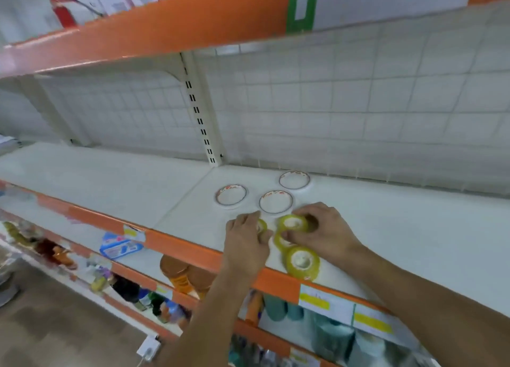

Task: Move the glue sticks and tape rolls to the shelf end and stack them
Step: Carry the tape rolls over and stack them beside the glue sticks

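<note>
While both hands pinch tape rolls on the shelf [386, 228], left hand [247, 242] on one [261, 226], right hand [323, 230] on another [293, 223], gathering seems underway; next, lift and stack

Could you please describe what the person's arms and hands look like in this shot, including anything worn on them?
Both forearms are bare as far as the picture shows: no sleeves reach into view. The left hand and the right hand wear no gloves, and no watch, bracelet or ring can be made out on either wrist or on the fingers that show. The picture is somewhat blurred, so very small details could be missed.
</note>
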### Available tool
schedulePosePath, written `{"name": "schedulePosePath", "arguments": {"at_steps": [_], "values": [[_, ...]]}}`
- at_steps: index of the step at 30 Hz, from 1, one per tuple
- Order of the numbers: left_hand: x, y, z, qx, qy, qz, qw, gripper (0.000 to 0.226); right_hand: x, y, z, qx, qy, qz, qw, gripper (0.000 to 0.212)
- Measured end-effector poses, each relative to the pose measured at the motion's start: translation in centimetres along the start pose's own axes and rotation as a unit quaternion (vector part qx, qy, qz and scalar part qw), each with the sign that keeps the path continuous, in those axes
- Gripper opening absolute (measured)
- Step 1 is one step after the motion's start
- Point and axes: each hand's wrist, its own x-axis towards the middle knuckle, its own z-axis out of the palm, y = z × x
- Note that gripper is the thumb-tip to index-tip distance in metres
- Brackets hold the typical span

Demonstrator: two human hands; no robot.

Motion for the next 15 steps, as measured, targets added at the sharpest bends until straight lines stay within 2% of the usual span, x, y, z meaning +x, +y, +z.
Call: {"name": "schedulePosePath", "arguments": {"at_steps": [3,5,7,9,11,15], "values": [[-0.3,0.4,0.1,0.001,0.019,0.017,1.000,0.041,-0.7,0.0,0.5,0.005,0.091,-0.001,0.996,0.050],[-0.4,0.6,0.2,0.008,0.023,0.023,0.999,0.042,-1.1,0.1,0.5,0.031,0.179,0.019,0.983,0.051],[-0.6,0.6,0.1,0.015,0.019,0.022,0.999,0.043,-1.6,0.3,0.4,0.037,0.230,0.037,0.972,0.052],[-0.5,0.6,-0.1,0.020,0.015,0.024,0.999,0.044,-2.1,0.2,0.1,0.021,0.235,0.039,0.971,0.054],[-0.2,0.5,-0.2,0.024,0.011,0.027,0.999,0.044,-3.0,0.0,-0.3,-0.009,0.204,0.024,0.979,0.058],[0.3,0.5,-0.7,0.036,-0.019,0.032,0.999,0.041,-5.5,0.6,-2.0,-0.123,0.155,-0.015,0.980,0.071]]}}
